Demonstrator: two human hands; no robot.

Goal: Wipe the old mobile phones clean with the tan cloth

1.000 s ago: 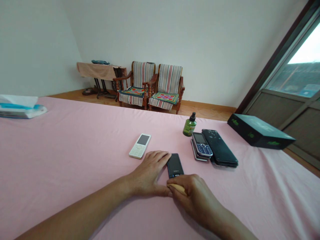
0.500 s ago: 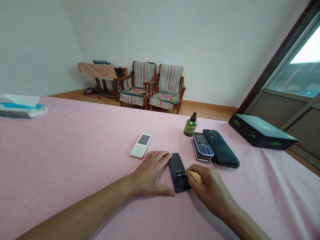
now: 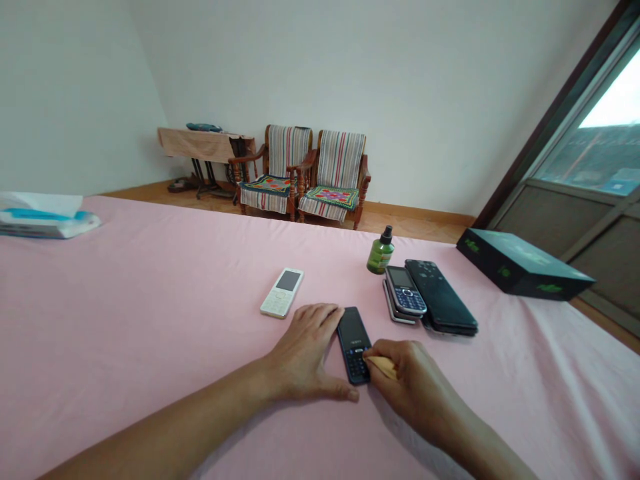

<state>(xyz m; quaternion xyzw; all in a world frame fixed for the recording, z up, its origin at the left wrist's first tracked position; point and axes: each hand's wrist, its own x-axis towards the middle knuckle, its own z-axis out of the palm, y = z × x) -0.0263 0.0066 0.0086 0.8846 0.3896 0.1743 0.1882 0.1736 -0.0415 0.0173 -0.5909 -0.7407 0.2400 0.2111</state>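
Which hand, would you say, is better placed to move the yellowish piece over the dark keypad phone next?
Probably the right hand: it pinches the yellowish piece at the right edge of the dark keypad phone, while the left hand reaches its upper-left corner.

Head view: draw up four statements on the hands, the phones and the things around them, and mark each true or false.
1. The right hand pinches a small yellowish item. True.
2. The white phone lies on the pink cloth. True.
3. The green bottle lies on its side. False: the green bottle stands upright.
4. The left hand covers the whole dark phone. False: the dark phone shows mostly, with the left hand at its edge.
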